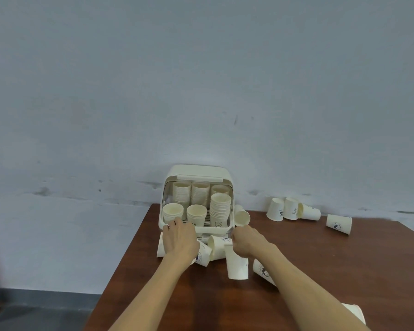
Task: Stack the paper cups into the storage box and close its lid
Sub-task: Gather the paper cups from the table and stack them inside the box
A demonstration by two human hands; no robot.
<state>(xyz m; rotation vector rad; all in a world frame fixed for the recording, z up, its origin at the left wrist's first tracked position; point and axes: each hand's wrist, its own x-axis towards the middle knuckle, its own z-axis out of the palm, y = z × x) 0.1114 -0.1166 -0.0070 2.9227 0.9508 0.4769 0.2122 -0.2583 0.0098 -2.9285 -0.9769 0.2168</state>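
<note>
At table's far edge: cream storage box (pixel 170 177) stood against the wall, lid raised, stacks of paper cups (pixel 220 207) inside.
Left hand (pixel 179 237): reached forward, palm down, fingers fairly straight on the box's front rim.
Right hand (pixel 246 240): fingers curled, pinching the rim of an upright cup (pixel 237 266).
Hidden: fingertips partly out of sight.
Loose cups (pixel 289 209): scattered on the wooden table (pixel 320 259).

Both bare forearms are extended forward from the lower edge of the view, converging slightly. The left hand (pixel 180 237) is held palm down, its fingers stretched ahead and only lightly bent. The right hand (pixel 246 240) is turned knuckles up, fingers curled under into a closed grip.
</note>
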